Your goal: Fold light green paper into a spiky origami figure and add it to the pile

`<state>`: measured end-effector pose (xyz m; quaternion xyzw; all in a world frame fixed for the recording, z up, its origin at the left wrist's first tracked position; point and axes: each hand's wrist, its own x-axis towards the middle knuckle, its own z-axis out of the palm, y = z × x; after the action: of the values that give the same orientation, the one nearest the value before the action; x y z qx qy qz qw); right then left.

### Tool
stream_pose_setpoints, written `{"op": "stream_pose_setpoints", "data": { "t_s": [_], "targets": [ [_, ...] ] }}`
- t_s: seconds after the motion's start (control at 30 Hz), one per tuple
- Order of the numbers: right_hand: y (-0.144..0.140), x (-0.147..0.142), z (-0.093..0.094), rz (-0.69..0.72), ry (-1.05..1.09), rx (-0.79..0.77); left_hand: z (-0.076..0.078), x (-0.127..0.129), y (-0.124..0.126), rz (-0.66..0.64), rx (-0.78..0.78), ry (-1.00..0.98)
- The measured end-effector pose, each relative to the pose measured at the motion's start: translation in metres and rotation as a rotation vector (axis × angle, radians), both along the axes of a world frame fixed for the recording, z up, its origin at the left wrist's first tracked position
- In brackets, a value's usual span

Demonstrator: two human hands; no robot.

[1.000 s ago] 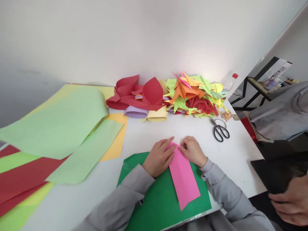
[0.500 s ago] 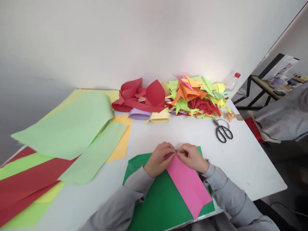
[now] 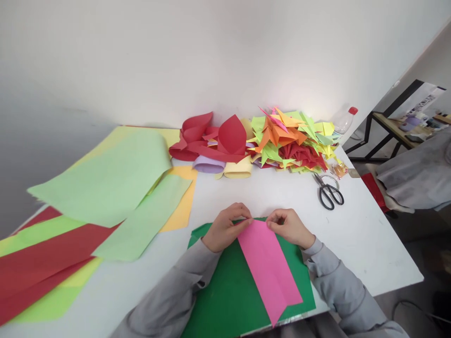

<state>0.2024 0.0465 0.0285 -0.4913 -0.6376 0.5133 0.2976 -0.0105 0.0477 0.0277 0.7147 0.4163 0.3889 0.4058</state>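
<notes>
A long pink paper strip (image 3: 268, 267) lies slanted over a green sheet (image 3: 229, 295), its near end notched like a swallowtail. My left hand (image 3: 227, 227) pinches the strip's far left corner between thumb and fingers. At the far right corner, my right hand (image 3: 291, 227) grips the same edge with thumb and forefinger. The short top edge of the strip shows between both hands. Beyond my right hand, black-handled scissors (image 3: 330, 192) lie on the white table (image 3: 282, 192).
Folded paper stars (image 3: 292, 141) are heaped by the wall, beside curled red paper pieces (image 3: 232, 138). Pale green sheets (image 3: 109, 178) and red strips (image 3: 52, 253) cover the left side. A clear bottle (image 3: 345, 119) with a red cap stands at the back right corner.
My hands have moved apart along the strip's far edge, leaving that edge visible between them. The strip's near end has shifted left and slightly toward me.
</notes>
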Motion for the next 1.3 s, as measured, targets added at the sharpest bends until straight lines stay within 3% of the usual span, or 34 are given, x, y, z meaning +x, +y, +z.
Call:
{"op": "stream_pose_setpoints", "data": {
  "t_s": [0.2, 0.37, 0.57, 0.7, 0.8, 0.87, 0.97, 1.03, 1.1, 1.2, 1.23, 1.3],
  "targets": [
    [0.001, 0.002, 0.002, 0.008, 0.04, -0.029, 0.005, -0.004, -0.001, 0.037, -0.125, -0.062],
    [0.001, 0.003, 0.002, 0.036, 0.03, -0.026, 0.006, -0.004, -0.001, 0.065, -0.323, -0.145],
    [0.002, 0.005, 0.009, 0.162, -0.128, 0.123, 0.012, -0.01, 0.001, -0.166, -0.43, -0.072],
    [0.004, 0.008, 0.009, 0.17, -0.101, 0.163, 0.013, -0.015, 0.001, -0.206, -0.54, -0.093],
    [0.009, 0.018, 0.005, 0.009, -0.026, 0.16, 0.01, -0.02, 0.003, -0.094, -0.603, -0.237],
    [0.013, 0.028, 0.003, -0.18, 0.023, 0.217, 0.007, -0.023, 0.006, 0.069, -0.636, -0.386],
    [0.017, 0.041, 0.003, -0.443, -0.063, 0.514, 0.004, -0.025, 0.01, 0.367, -0.628, -0.567],
    [0.014, 0.042, 0.006, -0.484, -0.182, 0.771, 0.002, -0.021, 0.009, 0.445, -0.609, -0.6],
    [0.008, 0.035, 0.007, -0.336, -0.28, 0.944, 0.002, -0.013, 0.005, 0.444, -0.625, -0.601],
    [-0.005, 0.014, 0.004, 0.066, -0.375, 1.015, 0.002, 0.005, -0.007, 0.386, -0.721, -0.605],
    [-0.008, 0.007, 0.003, 0.146, -0.441, 1.021, 0.002, 0.01, -0.01, 0.354, -0.768, -0.614],
    [-0.012, -0.004, -0.001, 0.177, -0.461, 1.024, 0.002, 0.018, -0.015, 0.282, -0.836, -0.618]
  ]
}}
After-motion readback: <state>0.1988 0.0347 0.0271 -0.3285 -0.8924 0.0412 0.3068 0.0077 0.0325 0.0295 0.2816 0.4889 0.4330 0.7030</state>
